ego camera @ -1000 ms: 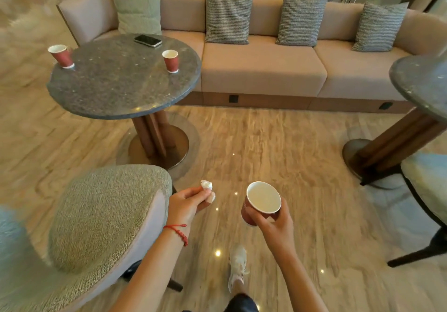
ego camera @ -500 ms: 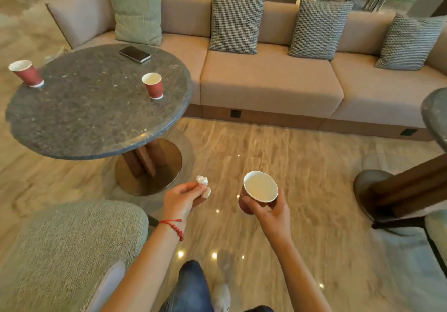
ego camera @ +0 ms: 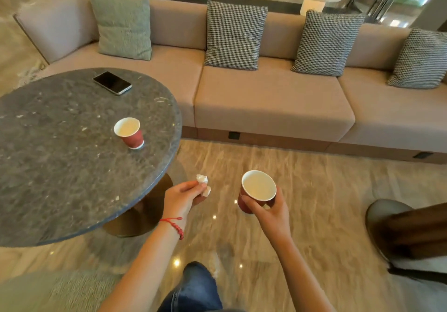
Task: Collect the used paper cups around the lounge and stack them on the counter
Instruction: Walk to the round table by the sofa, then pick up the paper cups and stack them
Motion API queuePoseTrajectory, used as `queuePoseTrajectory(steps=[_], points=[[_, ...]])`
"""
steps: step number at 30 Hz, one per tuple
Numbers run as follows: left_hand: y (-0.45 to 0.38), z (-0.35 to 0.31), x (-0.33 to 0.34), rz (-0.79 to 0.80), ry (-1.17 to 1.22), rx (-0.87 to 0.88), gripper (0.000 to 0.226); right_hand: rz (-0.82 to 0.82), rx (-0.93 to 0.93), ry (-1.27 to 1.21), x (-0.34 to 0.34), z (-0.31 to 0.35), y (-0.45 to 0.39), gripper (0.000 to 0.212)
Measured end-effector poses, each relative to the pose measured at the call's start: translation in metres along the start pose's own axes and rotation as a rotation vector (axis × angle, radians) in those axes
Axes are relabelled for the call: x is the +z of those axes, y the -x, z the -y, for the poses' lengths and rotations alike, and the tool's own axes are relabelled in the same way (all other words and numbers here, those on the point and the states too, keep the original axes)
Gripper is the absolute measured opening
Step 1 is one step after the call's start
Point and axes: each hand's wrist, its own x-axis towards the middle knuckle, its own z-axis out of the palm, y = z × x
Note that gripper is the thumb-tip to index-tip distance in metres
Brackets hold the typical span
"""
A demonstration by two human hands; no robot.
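Table (ego camera: 60, 166) nearer, red cup (ego camera: 257, 192) upright, white-lined

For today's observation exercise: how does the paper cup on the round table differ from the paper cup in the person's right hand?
The cup on the table stands free on the dark stone top; the held cup is gripped by the right hand above the floor. The table cup looks smaller, being farther off; the held cup tilts toward the camera. Both are red outside, pale inside, and look empty.

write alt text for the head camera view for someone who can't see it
A person's right hand holds an empty red paper cup and the left hand a crumpled white tissue above a marble floor. Another red cup and a phone sit on a round stone table beside a beige sofa.
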Motion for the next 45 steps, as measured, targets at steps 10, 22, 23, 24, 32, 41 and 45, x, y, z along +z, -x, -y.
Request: queuePoseTrajectory(steps=[10, 22, 23, 24, 32, 41, 45], points=[[-0.099, -0.054, 0.017, -0.050, 0.029, -0.049, 0.026, 0.049, -0.009, 0.087, 0.040, 0.045, -0.103, 0.052], [-0.152, -0.076, 0.017, -0.366, 0.138, -0.002, 0.025, 0.371, -0.092, 0.154, 0.108, 0.063, -0.212, 0.054], [-0.154, -0.077, 0.016, -0.403, 0.144, 0.003, 0.029, 0.421, -0.092, 0.158, 0.114, 0.065, -0.221, 0.055], [-0.156, -0.077, 0.015, -0.441, 0.150, 0.008, 0.031, 0.469, -0.097, 0.168, 0.121, 0.068, -0.229, 0.055], [-0.151, -0.074, 0.000, -0.771, 0.327, 0.072, 0.015, 0.849, -0.216, 0.217, 0.180, 0.091, -0.272, 0.060], [-0.109, -0.095, -0.028, -1.049, 0.447, 0.115, 0.011, 1.143, -0.306, 0.178, 0.244, 0.126, -0.257, 0.061], [-0.109, -0.097, -0.048, -1.094, 0.456, 0.104, 0.011, 1.168, -0.313, 0.167, 0.276, 0.134, -0.245, 0.061]])
